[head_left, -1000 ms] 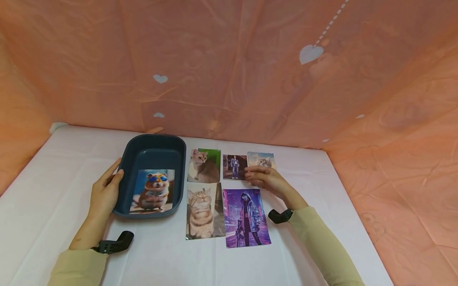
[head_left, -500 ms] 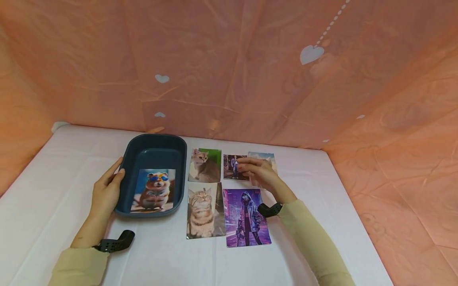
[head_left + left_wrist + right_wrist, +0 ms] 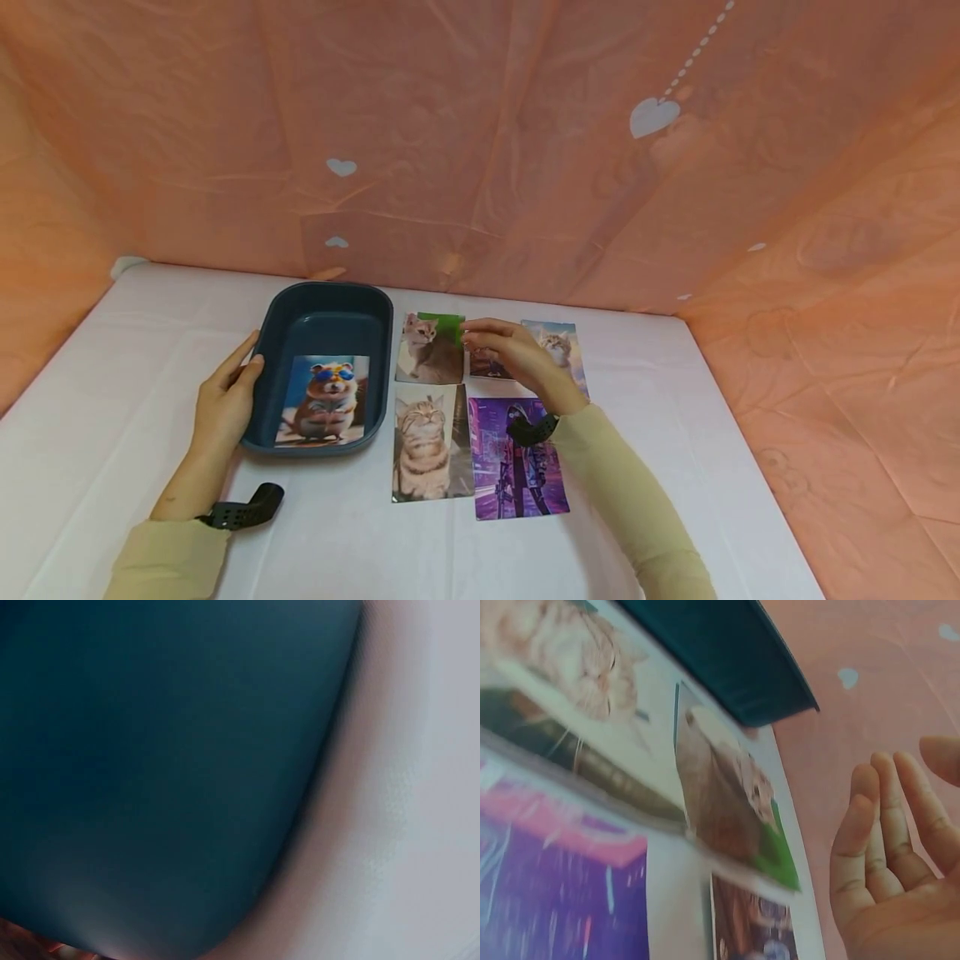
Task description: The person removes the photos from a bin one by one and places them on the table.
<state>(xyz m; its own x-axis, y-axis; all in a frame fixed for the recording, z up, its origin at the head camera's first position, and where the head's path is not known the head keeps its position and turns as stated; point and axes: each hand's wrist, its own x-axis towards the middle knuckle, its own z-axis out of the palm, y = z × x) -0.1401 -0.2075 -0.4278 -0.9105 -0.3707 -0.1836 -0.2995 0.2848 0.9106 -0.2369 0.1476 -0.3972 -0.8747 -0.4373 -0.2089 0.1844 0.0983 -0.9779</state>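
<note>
My left hand point(image 3: 223, 408) holds the left side of a dark blue plastic tray point(image 3: 341, 304), whose outer wall fills much of the left wrist view. Inside the tray lies a picture card of a hamster in sunglasses point(image 3: 322, 404). My right hand point(image 3: 517, 354) holds nothing, its fingers loosely bent above a card of a standing person point(image 3: 491, 367) and partly hiding it. Its fingertips reach the right edge of a card with a cat on green point(image 3: 431, 350). The right wrist view shows the fingers point(image 3: 892, 817) apart from the cards.
Below lie a tabby cat card point(image 3: 422, 450) and a purple card with a hooded figure point(image 3: 517, 483). A kitten card point(image 3: 558, 342) lies right of my right hand. All rest on a white cloth point(image 3: 360, 533), with an orange curtain point(image 3: 480, 167) behind.
My right hand has moved left from the kitten card, over the standing person card, to the edge of the green cat card. The left hand and tray stay put.
</note>
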